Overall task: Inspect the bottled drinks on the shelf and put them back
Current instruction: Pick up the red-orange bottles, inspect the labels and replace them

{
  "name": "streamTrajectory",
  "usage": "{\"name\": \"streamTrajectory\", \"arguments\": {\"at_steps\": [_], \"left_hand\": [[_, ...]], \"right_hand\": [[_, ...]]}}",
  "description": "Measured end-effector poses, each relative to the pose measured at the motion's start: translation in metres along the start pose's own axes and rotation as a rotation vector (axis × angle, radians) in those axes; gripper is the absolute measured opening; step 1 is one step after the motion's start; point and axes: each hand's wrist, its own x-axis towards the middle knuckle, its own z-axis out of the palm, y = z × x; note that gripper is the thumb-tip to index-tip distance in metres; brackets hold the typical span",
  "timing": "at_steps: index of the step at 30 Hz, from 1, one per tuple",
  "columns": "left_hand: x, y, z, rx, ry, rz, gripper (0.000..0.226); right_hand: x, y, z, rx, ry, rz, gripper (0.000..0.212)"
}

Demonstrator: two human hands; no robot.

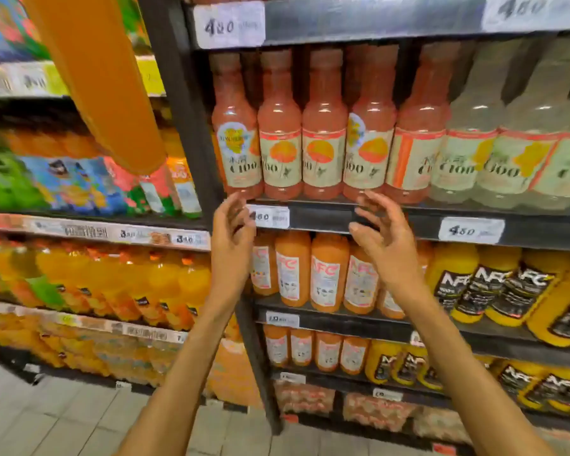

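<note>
Both hands up w/ nothing in them: left hand [232,225] and right hand [384,233] have fingers loosely spread, just below the row of pink bottles [324,126] on the dark shelf [326,218]. Probably reaching for one, though motion blur makes it hard to say which. Best grip round the labelled body, not the slim neck; the bottles look like smooth, glossy plastic, w/ matte paper labels.
</note>
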Motion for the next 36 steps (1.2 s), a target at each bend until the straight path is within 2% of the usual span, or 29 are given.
{"name": "streamTrajectory", "arguments": {"at_steps": [3,5,11,15,18,20,22,25,30,36], "left_hand": [[0.026,0.009,0.004,0.09,0.009,0.107,0.049],[0.037,0.014,0.013,0.135,-0.001,0.155,0.057],[0.052,0.012,0.036,0.298,0.124,0.275,0.074],[0.058,0.01,0.054,0.335,0.287,0.219,0.075],[0.07,0.007,0.062,0.405,0.379,0.045,0.073],[0.077,0.002,0.063,0.418,0.403,-0.069,0.071],[0.079,-0.001,0.063,0.436,0.417,-0.069,0.069],[0.074,-0.003,0.065,0.453,0.452,-0.004,0.063],[0.054,-0.013,0.071,0.479,0.425,0.137,0.068],[0.044,-0.022,0.069,0.547,0.415,0.244,0.064]], "right_hand": [[0.031,-0.018,0.016,-0.019,0.053,-0.076,0.044],[0.051,-0.032,0.033,-0.019,0.042,-0.123,0.044],[0.105,-0.068,0.076,-0.1,-0.027,-0.292,0.046],[0.132,-0.087,0.102,-0.19,-0.035,-0.317,0.049],[0.14,-0.089,0.122,-0.389,-0.074,-0.392,0.049],[0.144,-0.089,0.132,-0.485,-0.089,-0.408,0.042],[0.151,-0.088,0.14,-0.641,-0.065,-0.381,0.029],[0.16,-0.088,0.149,-0.777,-0.01,-0.311,0.033],[0.155,-0.082,0.158,-0.797,0.126,-0.341,0.034],[0.151,-0.079,0.144,-0.554,0.135,-0.394,0.029]]}}
